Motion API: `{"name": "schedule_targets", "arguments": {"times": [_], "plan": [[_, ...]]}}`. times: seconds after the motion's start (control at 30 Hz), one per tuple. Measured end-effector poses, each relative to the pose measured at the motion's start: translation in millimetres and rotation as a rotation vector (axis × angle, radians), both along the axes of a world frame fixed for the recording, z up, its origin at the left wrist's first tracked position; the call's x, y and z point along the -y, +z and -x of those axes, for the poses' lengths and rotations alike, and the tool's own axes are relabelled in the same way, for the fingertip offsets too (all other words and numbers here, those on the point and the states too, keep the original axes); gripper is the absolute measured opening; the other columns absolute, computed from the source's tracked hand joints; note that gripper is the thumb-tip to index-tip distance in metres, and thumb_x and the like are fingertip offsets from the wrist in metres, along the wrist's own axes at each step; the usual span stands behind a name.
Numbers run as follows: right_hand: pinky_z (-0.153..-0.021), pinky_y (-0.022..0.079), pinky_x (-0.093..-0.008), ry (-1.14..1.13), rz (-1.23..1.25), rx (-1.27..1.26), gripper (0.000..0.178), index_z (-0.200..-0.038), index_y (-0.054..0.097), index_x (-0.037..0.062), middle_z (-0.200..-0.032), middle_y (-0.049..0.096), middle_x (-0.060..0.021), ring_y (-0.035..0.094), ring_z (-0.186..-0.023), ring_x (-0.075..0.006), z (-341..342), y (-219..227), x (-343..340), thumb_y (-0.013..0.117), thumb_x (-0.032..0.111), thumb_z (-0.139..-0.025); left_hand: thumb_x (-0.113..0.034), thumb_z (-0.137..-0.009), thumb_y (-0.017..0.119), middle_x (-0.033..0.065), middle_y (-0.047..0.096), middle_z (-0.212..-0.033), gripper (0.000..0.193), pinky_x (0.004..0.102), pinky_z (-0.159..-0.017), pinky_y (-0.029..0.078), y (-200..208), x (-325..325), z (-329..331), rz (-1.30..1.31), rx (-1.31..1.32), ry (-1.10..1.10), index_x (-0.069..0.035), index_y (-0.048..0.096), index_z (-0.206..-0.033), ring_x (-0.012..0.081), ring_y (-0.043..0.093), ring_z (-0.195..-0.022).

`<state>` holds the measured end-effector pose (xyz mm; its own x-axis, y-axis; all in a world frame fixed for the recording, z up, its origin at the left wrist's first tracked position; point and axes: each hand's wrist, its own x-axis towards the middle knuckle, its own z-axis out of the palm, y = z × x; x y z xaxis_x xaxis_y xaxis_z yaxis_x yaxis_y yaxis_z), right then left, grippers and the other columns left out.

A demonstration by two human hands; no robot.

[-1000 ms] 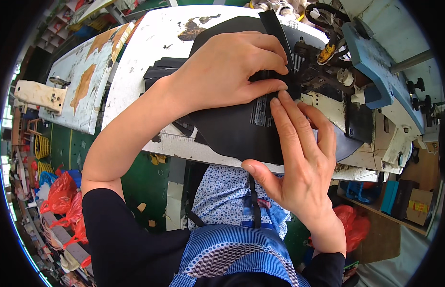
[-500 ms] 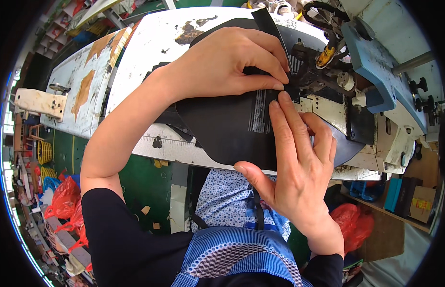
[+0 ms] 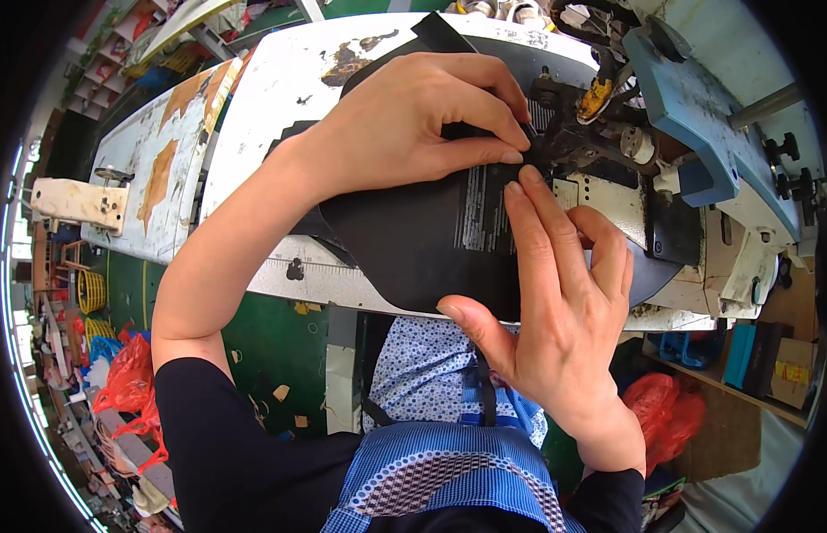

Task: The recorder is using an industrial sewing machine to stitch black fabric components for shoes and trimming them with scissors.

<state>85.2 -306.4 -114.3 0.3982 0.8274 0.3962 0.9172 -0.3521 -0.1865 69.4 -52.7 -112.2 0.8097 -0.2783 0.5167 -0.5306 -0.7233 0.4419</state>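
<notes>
A black, leather-like panel [image 3: 405, 240] with pale stripe marks lies on the white sewing machine table, under both hands. A narrow black strip [image 3: 442, 34] sticks out at its far side and runs behind my left hand [image 3: 422, 120]. The thumb and fingers of that hand are pinched on the strip close to the dark presser foot assembly [image 3: 564, 133]; their exact grip is partly hidden. My right hand [image 3: 556, 284] rests on the panel's right part, with two fingers stretched toward the left fingertips and the thumb spread away. The needle point is hidden.
The sewing machine's blue head part [image 3: 689, 124] rises at the right. A second worn worktable [image 3: 156, 169] stands at the left. Red plastic bags [image 3: 129, 382] lie beyond my left arm. A shelf [image 3: 742, 386] with boxes is at the lower right.
The strip's far end has swung left, and the panel has turned and shifted slightly left. Both hands keep nearly the same pose beside the presser foot.
</notes>
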Motion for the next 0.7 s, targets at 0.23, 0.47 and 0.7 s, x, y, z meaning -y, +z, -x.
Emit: {"name": "schedule_targets", "arguments": {"times": [0.23,0.47,0.7], "plan": [[-0.100,0.048,-0.0485,0.006,-0.024,0.001,0.086,-0.138,0.064,-0.0082,-0.146,0.064,-0.0197,0.057,-0.110,-0.0380,-6,1,4,0.074,0.061,-0.089,-0.004,-0.087,0.084,0.0081,0.072,-0.104,0.013,0.0323,-0.081,0.060,-1,20,10,0.004,0.001,0.148,-0.004,0.082,-0.100,0.0237,0.074,-0.095],[-0.098,0.049,-0.0477,0.035,-0.120,0.025,0.077,-0.135,0.067,-0.0067,-0.140,0.068,-0.0190,0.059,-0.112,-0.0385,-10,-9,12,0.075,0.057,-0.091,-0.004,-0.085,0.085,0.0064,0.071,-0.102,0.011,0.0316,-0.076,0.060,-1,34,16,-0.071,0.072,0.298,-0.004,0.079,-0.095,0.0221,0.074,-0.090],[-0.097,0.050,-0.0454,0.023,-0.151,0.043,0.071,-0.132,0.070,-0.0050,-0.136,0.071,-0.0169,0.061,-0.108,-0.0364,-11,-11,10,0.075,0.054,-0.092,-0.005,-0.086,0.084,0.0044,0.072,-0.099,0.009,0.0322,-0.075,0.060,-1,35,14,-0.134,0.125,0.369,-0.005,0.079,-0.093,0.0219,0.074,-0.089]]}}
